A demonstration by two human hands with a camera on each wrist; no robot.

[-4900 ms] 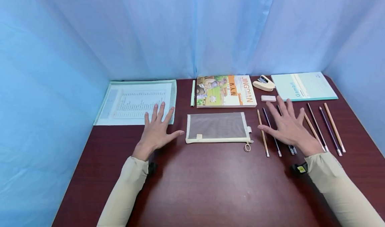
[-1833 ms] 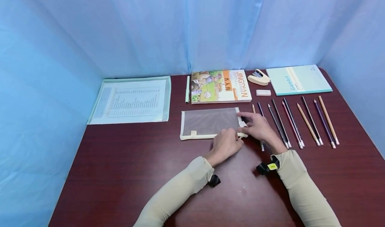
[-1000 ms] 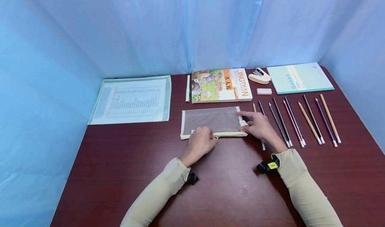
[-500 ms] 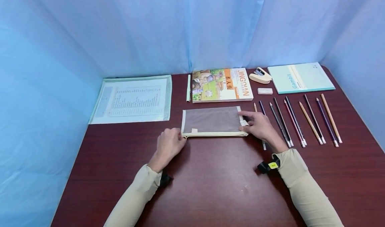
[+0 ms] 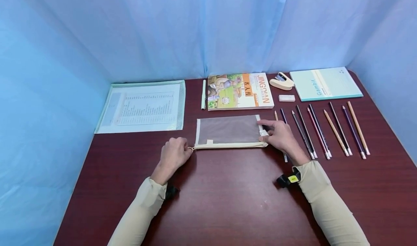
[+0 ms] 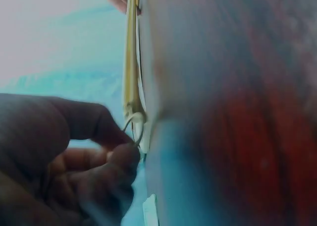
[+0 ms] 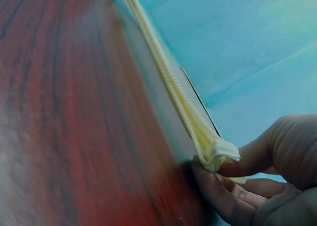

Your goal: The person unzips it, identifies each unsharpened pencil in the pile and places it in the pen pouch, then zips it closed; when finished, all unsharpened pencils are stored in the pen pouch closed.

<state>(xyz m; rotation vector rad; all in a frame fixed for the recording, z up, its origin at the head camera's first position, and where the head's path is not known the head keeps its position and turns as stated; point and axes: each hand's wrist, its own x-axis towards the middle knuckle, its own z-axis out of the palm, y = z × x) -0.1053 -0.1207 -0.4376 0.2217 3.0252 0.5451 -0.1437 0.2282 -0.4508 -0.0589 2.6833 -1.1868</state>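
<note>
A pale mesh zipper pouch point(image 5: 229, 130) lies flat in the middle of the table, its cream zipper edge toward me. My left hand point(image 5: 174, 154) is at the pouch's near left corner. In the left wrist view its thumb and forefinger pinch the zipper's ring pull point(image 6: 140, 132). My right hand point(image 5: 281, 136) holds the pouch's right end. The right wrist view shows thumb and finger pinching the corner of the zipper band point(image 7: 215, 154), where the two zipper edges stand apart.
Several pencils point(image 5: 314, 126) lie right of the pouch. Behind stand a book point(image 5: 239, 91), a green pen point(image 5: 203, 94), a stapler point(image 5: 281, 81), an eraser point(image 5: 286, 98) and a notebook point(image 5: 325, 83). A document folder point(image 5: 141, 106) lies at the left. Blue curtains point(image 5: 163, 32) border the table.
My left hand came to the zipper's right end, then slid left along the pouch's edge with the ring pull to the left corner. My right hand took hold of the right end and stays there.
</note>
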